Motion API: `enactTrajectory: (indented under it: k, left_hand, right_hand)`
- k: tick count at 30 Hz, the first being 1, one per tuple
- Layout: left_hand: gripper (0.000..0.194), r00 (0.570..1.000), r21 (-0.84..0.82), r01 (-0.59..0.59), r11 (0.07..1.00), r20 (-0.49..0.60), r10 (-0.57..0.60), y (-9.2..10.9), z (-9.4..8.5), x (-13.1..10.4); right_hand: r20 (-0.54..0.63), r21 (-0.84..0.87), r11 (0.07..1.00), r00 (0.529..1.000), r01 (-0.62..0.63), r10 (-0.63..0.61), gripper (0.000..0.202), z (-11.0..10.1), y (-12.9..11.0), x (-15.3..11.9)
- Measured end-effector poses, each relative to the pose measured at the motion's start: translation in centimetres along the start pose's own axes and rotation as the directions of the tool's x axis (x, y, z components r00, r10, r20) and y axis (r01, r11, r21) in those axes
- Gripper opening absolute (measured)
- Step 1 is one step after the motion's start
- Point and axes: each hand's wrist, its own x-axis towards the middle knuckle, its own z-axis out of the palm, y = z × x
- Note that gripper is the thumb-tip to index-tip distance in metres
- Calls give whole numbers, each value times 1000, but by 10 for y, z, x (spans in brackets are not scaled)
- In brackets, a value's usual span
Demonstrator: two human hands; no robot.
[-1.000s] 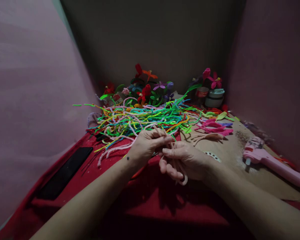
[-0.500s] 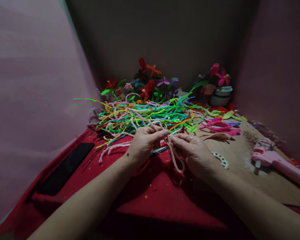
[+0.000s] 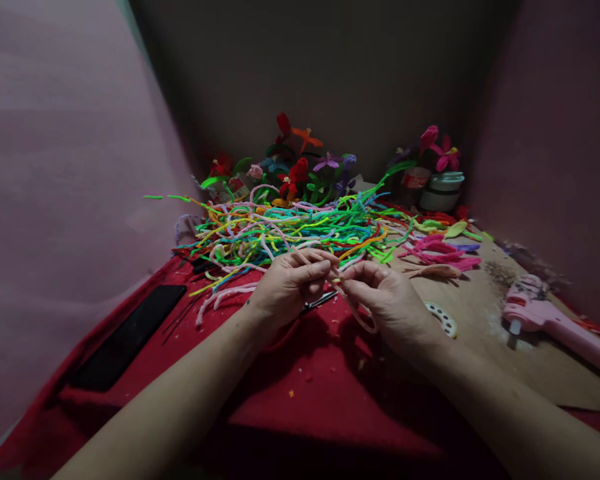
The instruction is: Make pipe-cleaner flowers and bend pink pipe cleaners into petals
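Note:
Pinched between the fingers of both hands is a beige pipe cleaner (image 3: 363,319), bent into a loop that hangs below my right fingers. My left hand (image 3: 294,283) is closed on its upper left part. My right hand (image 3: 383,297) grips it with thumb and forefinger, the fingertips of the two hands almost meeting. How the strands cross there is hidden by the fingers. Scissors (image 3: 321,301) lie under and behind the hands on the red cloth (image 3: 275,427). Just beyond is a large tangled heap of coloured pipe cleaners (image 3: 295,227).
Pipe cleaner flowers (image 3: 295,177) stand at the back, with a white jar (image 3: 442,191) to their right. On the right, cardboard (image 3: 485,373) bears a pink glue gun (image 3: 545,313), pink petals (image 3: 437,252) and a white holed ring (image 3: 443,320). A black phone (image 3: 130,338) lies left.
The hanging loop has swung to the right and is now partly behind my right fingers. My left fingers have shifted slightly, and my right fingers have curled in more.

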Motion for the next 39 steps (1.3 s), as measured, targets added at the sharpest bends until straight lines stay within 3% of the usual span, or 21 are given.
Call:
enactTrajectory:
  k: [5,8,13,15,17,18,20,22,25,28,30,33,39]
  left_hand:
    - [14,993,-23,-28,999,110,30,-1,-5,2]
    - [12,993,-78,-12,997,112,21,-3,-6,3]
    - [16,994,-117,76,990,83,-67,-7,-4,5]
    - [22,998,-27,63,998,17,-62,-3,-3,6]
    - [32,993,186,14,983,-116,7,4,-6,4]
    - [36,981,329,-2,944,-182,65,9,-9,1]
    - [35,950,634,17,773,-250,185,20,-17,-9]
    - [29,962,855,23,518,-159,220,27,-28,-24]
    - [20,999,998,20,58,-23,48,26,-39,-47]
    - [13,998,975,-14,-220,-1,-69,14,-44,-58]
    - [13,998,955,-28,-296,8,-67,6,-46,-59]
    - [13,998,945,-38,-325,17,-67,2,-50,-60]
    - [17,999,916,-16,-401,3,-32,15,-46,-77]
  right_hand:
    - [141,191,964,977,-183,157,15,-3,-1,3]
    - [113,334,912,971,-238,212,15,-3,-4,5]
    - [104,365,910,980,-195,168,14,-4,-4,5]
    - [94,311,940,989,-138,114,14,-6,-3,6]
    - [43,248,967,997,-66,57,14,-8,-3,6]
    - [7,224,974,999,-35,34,14,-8,-3,5]
    - [-76,201,979,997,9,7,14,-8,-5,5]
    - [-128,196,980,992,29,-4,14,-7,-7,4]
    - [-137,189,982,990,11,16,13,-6,-9,2]
    - [-101,175,985,995,3,15,13,-7,-8,2]
    - [-87,154,988,996,28,-15,12,-8,-7,2]
    - [-107,121,991,993,64,-51,11,-9,-6,4]
    - [-129,46,992,985,121,-115,11,-10,-5,5]
